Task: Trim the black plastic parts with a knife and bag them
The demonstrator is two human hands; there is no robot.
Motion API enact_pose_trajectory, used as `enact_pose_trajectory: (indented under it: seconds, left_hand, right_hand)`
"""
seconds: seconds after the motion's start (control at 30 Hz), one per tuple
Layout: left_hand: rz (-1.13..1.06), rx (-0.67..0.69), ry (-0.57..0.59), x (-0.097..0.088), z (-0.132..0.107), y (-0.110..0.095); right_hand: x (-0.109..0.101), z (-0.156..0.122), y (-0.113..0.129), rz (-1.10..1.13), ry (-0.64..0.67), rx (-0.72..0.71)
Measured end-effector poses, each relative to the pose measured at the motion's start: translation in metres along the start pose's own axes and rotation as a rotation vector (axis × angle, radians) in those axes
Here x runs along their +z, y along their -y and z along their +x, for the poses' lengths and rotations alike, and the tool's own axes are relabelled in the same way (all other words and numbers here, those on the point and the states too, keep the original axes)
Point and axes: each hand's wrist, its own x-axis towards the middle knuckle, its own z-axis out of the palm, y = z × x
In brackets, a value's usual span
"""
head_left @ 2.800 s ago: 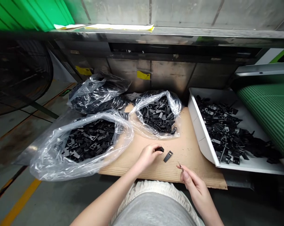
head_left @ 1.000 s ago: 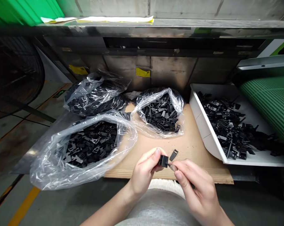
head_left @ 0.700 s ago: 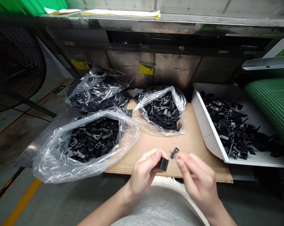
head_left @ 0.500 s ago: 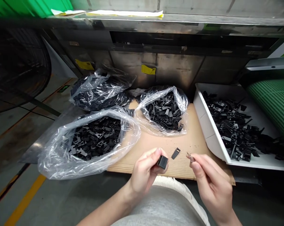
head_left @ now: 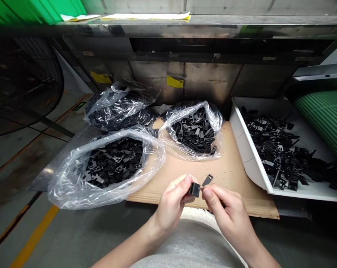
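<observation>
My left hand (head_left: 172, 199) pinches a small black plastic block (head_left: 194, 189) between thumb and fingers, just above the near edge of the cardboard sheet (head_left: 230, 175). My right hand (head_left: 224, 208) is closed in a pinch right beside the block, its fingertips touching it; it grips a thin small pin, mostly hidden. A flat black plastic piece (head_left: 208, 179) with a slot lies on the cardboard just behind the hands.
Three clear plastic bags of black parts stand on the left and middle: a near one (head_left: 107, 163), a far-left one (head_left: 118, 108) and a middle one (head_left: 195, 130). A white tray (head_left: 248, 156) of black parts sits right, beside a green belt (head_left: 324, 119).
My right hand drew away to the right with the thin pin, then came back against the block in my left hand. The left hand stayed nearly still.
</observation>
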Motion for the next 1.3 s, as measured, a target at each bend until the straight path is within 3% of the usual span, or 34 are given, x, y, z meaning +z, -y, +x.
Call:
enact_pose_trajectory:
  seconds: [0.17,0.3,0.37,0.53,0.67,1.03,1.17,1.3]
  left_hand:
    - [-0.025,-0.03,-0.081,0.003,0.004,0.005]
    - [-0.09,-0.014,-0.118,-0.002,0.019,0.007]
    - [-0.122,0.02,-0.108,-0.007,0.026,0.005]
    - [-0.179,-0.019,-0.008,-0.011,0.026,0.0]
    - [-0.175,-0.052,0.041,-0.006,0.02,0.001]
    - [-0.077,-0.076,0.004,-0.009,0.016,0.004]
    - [-0.033,-0.017,0.04,-0.006,0.013,0.002]
    - [-0.01,-0.053,0.006,-0.002,0.012,-0.003]
  right_hand:
    - [0.004,-0.001,-0.006,-0.001,0.028,0.028]
    - [0.013,-0.007,-0.006,0.031,0.225,0.041]
    - [0.013,-0.009,-0.007,0.063,0.261,0.067]
    - [-0.004,-0.003,-0.016,0.231,0.097,0.236]
    - [-0.006,0.01,-0.018,0.283,0.033,0.245]
    - [0.001,0.029,-0.01,0.399,0.167,0.301]
    - [-0.003,0.021,-0.01,0.373,0.127,0.258]
    - [-0.006,0.008,-0.008,0.111,0.013,0.08]
